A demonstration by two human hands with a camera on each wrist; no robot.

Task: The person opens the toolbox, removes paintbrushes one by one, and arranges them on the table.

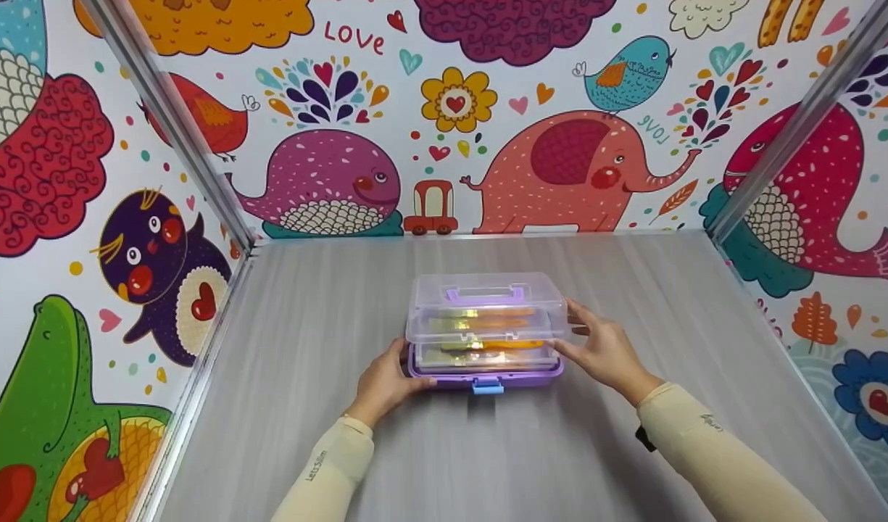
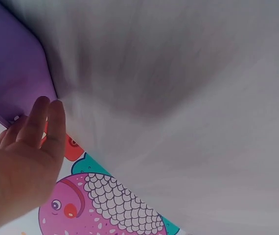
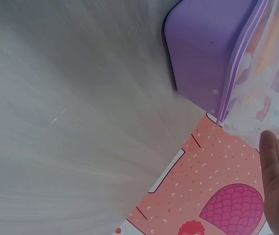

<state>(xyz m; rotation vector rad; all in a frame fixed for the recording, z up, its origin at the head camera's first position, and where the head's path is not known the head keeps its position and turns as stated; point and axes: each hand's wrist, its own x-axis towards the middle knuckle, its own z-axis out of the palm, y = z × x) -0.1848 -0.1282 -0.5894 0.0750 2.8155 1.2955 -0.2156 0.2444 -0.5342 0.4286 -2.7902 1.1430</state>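
A storage box with a purple base (image 1: 530,380) and a clear lid (image 1: 429,290) stands on the table. The lid is tilted up off the base, its purple handle (image 1: 485,296) on top. Through the clear plastic show long orange and yellow-green items (image 1: 512,345), blurred by glare. A blue latch (image 1: 488,387) hangs at the front. My left hand (image 1: 387,380) holds the base's left side, thumb along the front rim, fingers against the purple wall (image 2: 19,68). My right hand (image 1: 607,351) grips the lid's right side between thumb and fingers; its fingertips (image 3: 267,142) touch the lid's edge.
The grey wood-grain table (image 1: 306,304) extends around the box. Walls printed with cartoon animals (image 1: 328,181) enclose the back and both sides. Metal posts (image 1: 175,123) stand at the two rear corners.
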